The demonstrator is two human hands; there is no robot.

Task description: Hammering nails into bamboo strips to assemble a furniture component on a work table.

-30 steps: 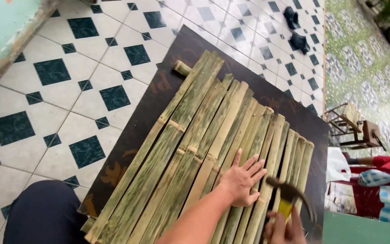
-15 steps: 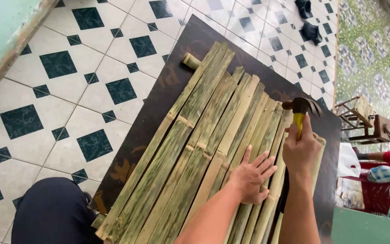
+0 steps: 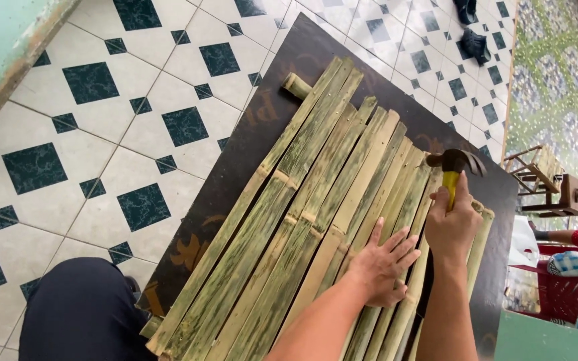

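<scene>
**Hammer up over the slats**

Head view: my right hand [image 3: 451, 230] has climbed since a second ago. Then it sat low at the edge of the picture with the hammer barely showing; now it is raised over the far side of the slats, fingers wrapped tight round the yellow handle of the hammer [image 3: 455, 167]. The dark claw head hangs above the outer strips, not touching them as far as I can tell. My left hand [image 3: 381, 267] has hardly moved: it lies flat with fingers spread, pressing down on the slats [image 3: 302, 214] just beside the hammer hand.

The slats are split bamboo, long and narrow, laid side by side in a tight slanting row. Their faces are streaked green and pale yellow, with raised node ridges crossing each strip. The ends are uneven, some reaching further than others. One short round stub of cane [image 3: 297, 85] pokes out crosswise under the far end.

Under them lies a dark board [image 3: 249, 127], smooth with faded gold marks, resting on the floor [image 3: 102, 134], which is white tile set with dark green diamonds. My knee [image 3: 81, 314], in dark cloth, sits at the near corner. A small wooden stool [image 3: 536, 170] stands well apart to the right.
</scene>
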